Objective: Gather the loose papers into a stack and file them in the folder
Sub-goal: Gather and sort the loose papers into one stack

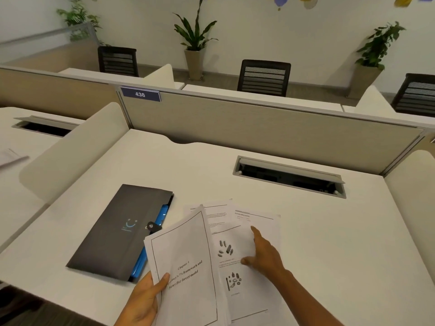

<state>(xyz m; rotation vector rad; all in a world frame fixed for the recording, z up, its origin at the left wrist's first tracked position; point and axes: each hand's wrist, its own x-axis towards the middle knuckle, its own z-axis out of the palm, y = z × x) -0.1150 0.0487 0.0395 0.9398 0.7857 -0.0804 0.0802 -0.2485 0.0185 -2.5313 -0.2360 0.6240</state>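
My left hand (147, 295) grips a small stack of printed papers (186, 262) by its lower left corner; the top sheet is a bordered chapter title page, lifted at a tilt. Under and to the right of it, loose sheets (242, 222) lie fanned on the white desk, one showing small dark pictures. My right hand (263, 254) rests flat on these loose sheets with fingers spread and the index finger pointing away. A dark grey folder (117, 231) with blue inner pockets and a clasp lies shut on the desk to the left of the papers.
A grey cable tray (289, 176) with its lid raised is set in the white desk (341, 243) behind the papers. A beige partition (259, 128) labelled 436 closes the far side, with curved white dividers left and right. Another sheet (9, 157) lies on the neighbouring desk.
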